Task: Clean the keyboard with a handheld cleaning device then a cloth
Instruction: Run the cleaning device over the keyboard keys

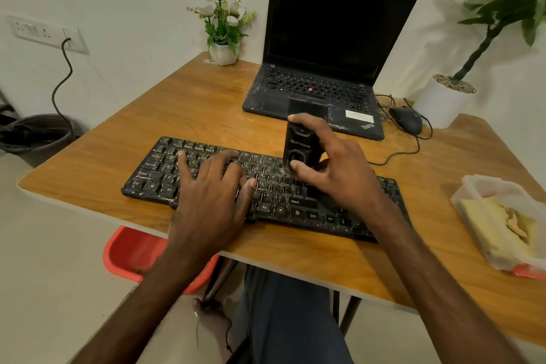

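Though dusty, flat keyboard (165,167), boxy cleaner (299,145)

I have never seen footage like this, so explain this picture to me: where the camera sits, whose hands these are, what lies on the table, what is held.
There is no machine here. A person wears one wide-angle camera on the head, looking forward and down, so the two arms entering from below are their own. The left hand lies flat, fingers straight, on a dusty black keyboard. The right hand grips a small black handheld cleaning device, upright, its lower end on the keys. The keyboard lies on a wooden table. Behind are an open laptop with a dark screen, a wired mouse and a small pot of white flowers. At the right edge, a clear plastic container holds a yellowish material, possibly a cloth.
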